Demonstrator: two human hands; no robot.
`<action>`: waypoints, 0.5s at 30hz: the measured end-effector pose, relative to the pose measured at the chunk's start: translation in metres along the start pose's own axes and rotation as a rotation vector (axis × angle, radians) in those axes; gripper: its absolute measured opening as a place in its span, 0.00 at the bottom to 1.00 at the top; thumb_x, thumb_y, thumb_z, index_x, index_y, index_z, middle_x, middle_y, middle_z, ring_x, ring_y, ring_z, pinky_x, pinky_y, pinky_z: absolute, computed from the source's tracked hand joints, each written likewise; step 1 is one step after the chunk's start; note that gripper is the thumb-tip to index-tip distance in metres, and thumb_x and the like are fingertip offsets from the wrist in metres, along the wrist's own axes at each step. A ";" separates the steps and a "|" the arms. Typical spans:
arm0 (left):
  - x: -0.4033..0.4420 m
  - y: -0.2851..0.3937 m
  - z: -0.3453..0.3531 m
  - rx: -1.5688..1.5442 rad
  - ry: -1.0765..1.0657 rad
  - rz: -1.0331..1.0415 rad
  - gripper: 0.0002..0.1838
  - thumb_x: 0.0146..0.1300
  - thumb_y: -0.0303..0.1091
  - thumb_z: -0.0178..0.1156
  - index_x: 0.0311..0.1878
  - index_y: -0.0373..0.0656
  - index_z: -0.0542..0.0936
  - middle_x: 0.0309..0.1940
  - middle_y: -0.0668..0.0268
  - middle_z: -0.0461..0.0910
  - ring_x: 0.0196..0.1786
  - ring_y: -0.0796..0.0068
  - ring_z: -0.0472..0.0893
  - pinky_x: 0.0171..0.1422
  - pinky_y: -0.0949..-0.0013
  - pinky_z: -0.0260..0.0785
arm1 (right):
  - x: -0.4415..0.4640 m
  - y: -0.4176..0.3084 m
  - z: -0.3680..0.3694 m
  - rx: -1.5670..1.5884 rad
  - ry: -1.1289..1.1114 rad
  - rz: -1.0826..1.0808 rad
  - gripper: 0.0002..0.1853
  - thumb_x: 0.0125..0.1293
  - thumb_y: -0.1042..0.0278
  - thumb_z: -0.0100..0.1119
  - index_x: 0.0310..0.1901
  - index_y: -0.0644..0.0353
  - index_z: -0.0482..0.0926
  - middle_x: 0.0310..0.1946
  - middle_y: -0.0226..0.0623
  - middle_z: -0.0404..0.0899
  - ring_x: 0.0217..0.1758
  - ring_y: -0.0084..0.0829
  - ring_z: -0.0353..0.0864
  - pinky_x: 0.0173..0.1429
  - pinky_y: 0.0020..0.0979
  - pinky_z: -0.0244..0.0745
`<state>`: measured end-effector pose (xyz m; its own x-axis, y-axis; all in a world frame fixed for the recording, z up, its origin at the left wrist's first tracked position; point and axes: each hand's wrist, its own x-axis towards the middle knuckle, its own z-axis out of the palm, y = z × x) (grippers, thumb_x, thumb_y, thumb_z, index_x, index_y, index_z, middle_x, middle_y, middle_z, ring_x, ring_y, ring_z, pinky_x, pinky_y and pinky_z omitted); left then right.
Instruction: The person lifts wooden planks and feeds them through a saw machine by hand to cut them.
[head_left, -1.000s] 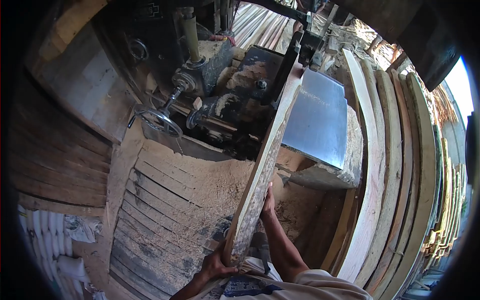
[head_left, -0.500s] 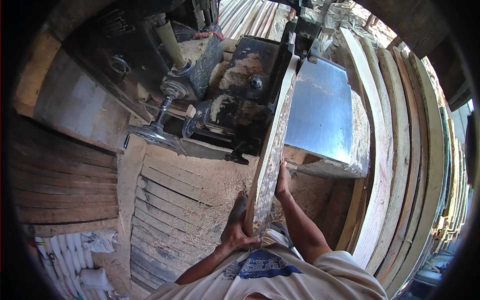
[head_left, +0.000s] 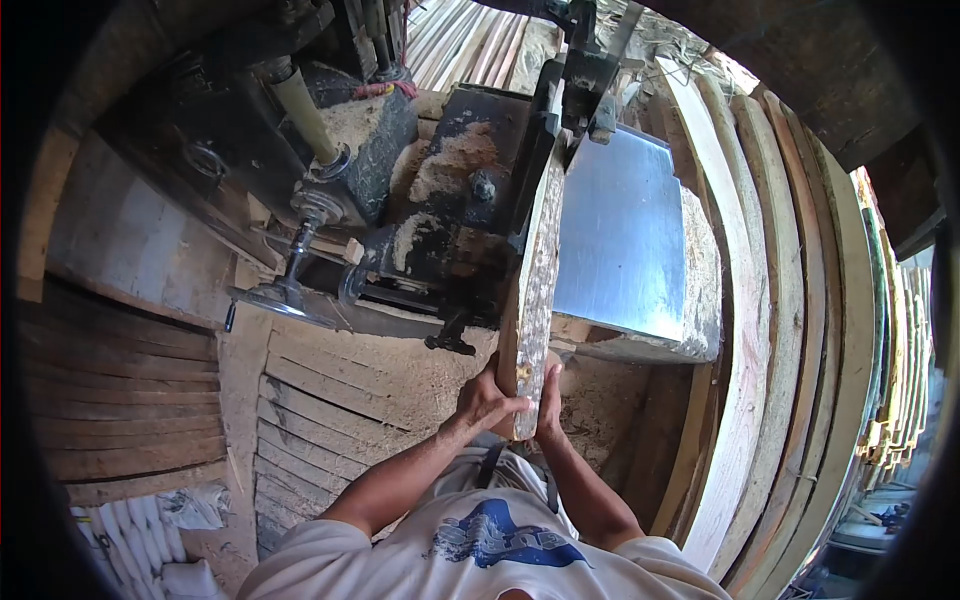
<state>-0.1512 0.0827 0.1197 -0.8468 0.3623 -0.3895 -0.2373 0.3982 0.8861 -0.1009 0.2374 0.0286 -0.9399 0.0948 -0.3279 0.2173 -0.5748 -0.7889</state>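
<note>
A long wooden board (head_left: 538,290) with a rough, bark-flecked upper edge stands on its narrow side, pointing away from me. Its far part lies along the dark fence of a saw machine (head_left: 470,170), beside a shiny metal table (head_left: 625,230). My left hand (head_left: 488,404) grips the near end from the left, thumb over the top edge. On the opposite face, my right hand (head_left: 549,398) presses against the same end, its fingers partly hidden. The board's far end reaches the dark guide and blade area (head_left: 585,75), where the exact contact is hard to make out.
Several long planks (head_left: 780,250) stand along the right side. A handwheel (head_left: 280,300) juts out at the machine's left. Sawdust covers the slatted floor (head_left: 330,400). Stacked boards (head_left: 120,390) and white sacks (head_left: 125,530) lie at the left.
The board has moved forward, away from me, along the fence. Both hands have gone forward with it, and my right hand now sits nearer the board's close end, opposite my left.
</note>
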 end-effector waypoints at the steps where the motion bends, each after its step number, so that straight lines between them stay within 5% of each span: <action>1: 0.013 0.005 -0.003 0.005 0.006 -0.008 0.57 0.35 0.52 0.76 0.73 0.45 0.63 0.60 0.48 0.78 0.61 0.49 0.79 0.66 0.57 0.71 | 0.010 -0.012 0.006 0.003 0.062 -0.029 0.42 0.77 0.32 0.28 0.79 0.58 0.52 0.74 0.47 0.60 0.75 0.39 0.62 0.77 0.40 0.57; 5: 0.064 0.017 -0.010 0.045 -0.014 -0.117 0.55 0.38 0.57 0.75 0.67 0.33 0.67 0.57 0.44 0.79 0.60 0.50 0.80 0.66 0.58 0.71 | 0.059 -0.028 0.001 -0.109 0.551 -0.097 0.43 0.76 0.30 0.34 0.75 0.63 0.60 0.73 0.53 0.61 0.77 0.42 0.59 0.78 0.44 0.52; 8: 0.083 0.029 -0.003 0.002 0.233 -0.080 0.57 0.41 0.60 0.74 0.70 0.33 0.65 0.58 0.42 0.78 0.61 0.49 0.80 0.66 0.59 0.71 | 0.099 -0.044 0.004 -0.067 0.696 -0.191 0.42 0.76 0.31 0.36 0.74 0.62 0.63 0.70 0.54 0.66 0.76 0.43 0.60 0.77 0.46 0.51; 13: 0.069 0.007 0.019 -0.468 0.417 0.130 0.46 0.63 0.44 0.69 0.76 0.37 0.54 0.75 0.44 0.57 0.79 0.52 0.56 0.81 0.51 0.47 | 0.175 -0.055 -0.018 -0.017 0.788 -0.290 0.40 0.72 0.29 0.44 0.71 0.56 0.67 0.65 0.50 0.67 0.72 0.42 0.62 0.75 0.47 0.52; 15: 0.057 0.001 0.031 -0.505 0.414 0.142 0.44 0.62 0.41 0.70 0.74 0.38 0.57 0.73 0.46 0.59 0.78 0.53 0.58 0.81 0.52 0.48 | 0.204 -0.069 -0.015 0.047 0.886 -0.284 0.39 0.75 0.32 0.39 0.72 0.59 0.66 0.63 0.47 0.71 0.68 0.40 0.66 0.74 0.43 0.54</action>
<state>-0.1850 0.1296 0.0904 -0.9752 -0.0111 -0.2211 -0.2186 -0.1092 0.9697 -0.3041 0.3090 0.0086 -0.4080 0.8116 -0.4182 -0.0187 -0.4654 -0.8849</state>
